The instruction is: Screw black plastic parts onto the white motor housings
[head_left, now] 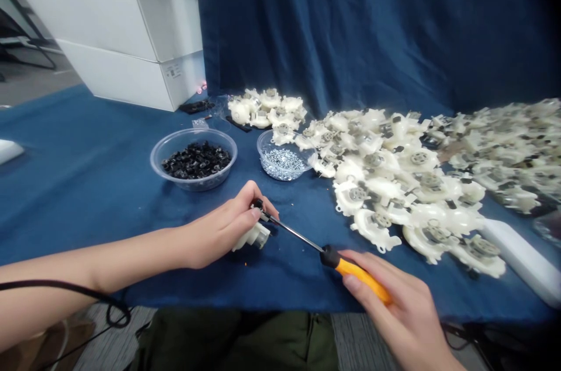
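Orange-and-black screwdriver (357, 271) with a thin steel shaft sits in the right hand (394, 307), and the fingers hold it tight. Its tip reaches over to a small white plastic part (252, 236), gripped in the left hand (223, 228) low over the blue cloth-covered tabletop (87, 196). A little black piece (257, 204) sits by the tip. Farther away, a clear plastic bowl (193, 131) holds black bits (196, 160), and a smaller clear bowl (259, 146) holds shiny silver screws (283, 163). Many white plastic parts (372, 184) lie in a big spread to the right. A dark blue curtain (350, 26) hangs at the far side.
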Motion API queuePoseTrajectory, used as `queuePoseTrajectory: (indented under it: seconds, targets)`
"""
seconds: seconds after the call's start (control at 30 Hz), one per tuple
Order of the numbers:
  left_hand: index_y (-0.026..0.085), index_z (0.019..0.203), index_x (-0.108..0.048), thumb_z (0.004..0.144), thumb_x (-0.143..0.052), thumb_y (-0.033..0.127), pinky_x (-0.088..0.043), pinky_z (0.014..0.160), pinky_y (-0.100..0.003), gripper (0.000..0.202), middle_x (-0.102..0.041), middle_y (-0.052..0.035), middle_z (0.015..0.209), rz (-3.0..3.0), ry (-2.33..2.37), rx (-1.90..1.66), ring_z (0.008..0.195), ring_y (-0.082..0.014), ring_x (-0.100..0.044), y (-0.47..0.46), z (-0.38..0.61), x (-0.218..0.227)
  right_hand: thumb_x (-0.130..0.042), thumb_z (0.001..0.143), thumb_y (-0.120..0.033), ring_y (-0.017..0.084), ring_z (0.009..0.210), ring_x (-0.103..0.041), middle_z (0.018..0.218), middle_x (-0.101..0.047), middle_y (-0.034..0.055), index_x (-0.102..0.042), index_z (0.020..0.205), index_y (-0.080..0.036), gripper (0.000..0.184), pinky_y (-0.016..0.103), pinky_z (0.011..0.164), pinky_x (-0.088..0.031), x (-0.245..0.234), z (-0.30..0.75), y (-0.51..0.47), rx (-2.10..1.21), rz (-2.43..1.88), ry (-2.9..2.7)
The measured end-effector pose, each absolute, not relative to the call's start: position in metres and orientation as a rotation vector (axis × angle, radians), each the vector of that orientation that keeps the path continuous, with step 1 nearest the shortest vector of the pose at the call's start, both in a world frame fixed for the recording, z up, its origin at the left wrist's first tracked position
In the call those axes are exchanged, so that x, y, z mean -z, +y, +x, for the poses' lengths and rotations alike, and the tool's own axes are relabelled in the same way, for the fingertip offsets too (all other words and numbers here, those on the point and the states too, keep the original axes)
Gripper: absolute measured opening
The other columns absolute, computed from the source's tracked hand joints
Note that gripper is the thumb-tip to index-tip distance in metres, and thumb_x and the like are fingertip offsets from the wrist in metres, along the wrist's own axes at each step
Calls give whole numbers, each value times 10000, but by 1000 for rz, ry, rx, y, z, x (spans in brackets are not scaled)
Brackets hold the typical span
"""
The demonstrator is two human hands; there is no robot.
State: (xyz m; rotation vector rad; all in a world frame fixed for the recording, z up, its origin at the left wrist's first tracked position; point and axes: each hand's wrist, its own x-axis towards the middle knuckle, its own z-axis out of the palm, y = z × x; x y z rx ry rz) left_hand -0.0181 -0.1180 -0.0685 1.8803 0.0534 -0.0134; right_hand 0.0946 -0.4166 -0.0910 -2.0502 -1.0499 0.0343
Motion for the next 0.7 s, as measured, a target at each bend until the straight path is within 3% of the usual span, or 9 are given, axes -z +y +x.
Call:
queuePoseTrajectory:
  seconds: [0.07, 0.13, 0.27, 0.33, 0.4, 0.5, 0.57, 0.63, 0.7]
  targets:
    - [244, 1040, -461, 1008, -345, 562, -418, 1071, -524, 340, -651, -94, 1216, 1882, 45, 13, 1178, -253, -561, -118, -18, 69, -558, 974, -477, 98, 483, -572, 627, -679, 26, -768, 1014, -167, 377, 193, 456, -436, 84, 96, -413, -473, -2046, -815]
    - [244, 1050, -468, 1006, -346, 566, -423, 1066, -519, 347, -648, -91, 1208, 1897, 41, 14, 1162, -251, -565, -118, -18, 69, -572, 945, -552, 90, 478, -546, 612, -655, 16, -752, 999, -162, 434, 184, 442, -413, 81, 98, -411, -612, -2062, -710]
    - [247, 1058, -473, 1010, -339, 555, -421, 1071, -525, 339, -643, -86, 1205, 1909, 45, 12, 1175, -251, -560, -118, -17, 70, -781, 827, -380, 152, 808, -718, 937, -756, 49, -725, 1078, -210, 308, 209, 704, -565, 89, 100, -415, 13, -2144, -1091]
    - [249, 1058, -474, 1011, -337, 551, -419, 1071, -529, 335, -643, -87, 1208, 1913, 45, 9, 1183, -253, -559, -118, -17, 70, -763, 846, -229, 160, 877, -734, 1018, -770, 55, -714, 1176, -220, 333, 234, 811, -576, 96, 99, -418, 372, -2097, -1288]
    - [250, 1049, -475, 1011, -339, 553, -425, 1065, -522, 334, -647, -86, 1206, 1910, 50, 4, 1182, -252, -562, -118, -18, 70, -721, 871, -176, 167, 879, -746, 1030, -779, 67, -716, 1205, -203, 335, 242, 824, -583, 98, 98, -419, 485, -2041, -1354]
    - [249, 1038, -469, 1011, -344, 557, -438, 1057, -504, 334, -655, -86, 1210, 1891, 45, -2, 1164, -243, -574, -118, -18, 69, -612, 961, -299, 139, 658, -727, 772, -766, 39, -762, 1053, -176, 215, 189, 597, -566, 91, 98, -416, 35, -2056, -1239]
    - [247, 1044, -470, 1012, -348, 552, -440, 1059, -501, 331, -658, -87, 1215, 1893, 32, 6, 1152, -240, -581, -118, -18, 69, -502, 1016, -386, 113, 506, -657, 584, -682, 1, -760, 960, -171, 340, 166, 465, -501, 85, 100, -412, -349, -2091, -1126]
    - [243, 1050, -471, 1014, -345, 546, -437, 1066, -505, 330, -657, -93, 1215, 1898, 29, 14, 1159, -243, -578, -117, -18, 69, -538, 994, -432, 108, 513, -653, 613, -681, -4, -739, 979, -173, 328, 159, 453, -493, 82, 101, -411, -437, -2131, -1095]
    - [238, 1050, -473, 1015, -344, 543, -436, 1073, -509, 332, -654, -99, 1207, 1904, 38, 14, 1174, -248, -570, -117, -18, 69, -676, 916, -400, 129, 691, -724, 828, -750, 29, -722, 1051, -189, 254, 171, 587, -565, 86, 101, -412, -139, -2156, -1163]
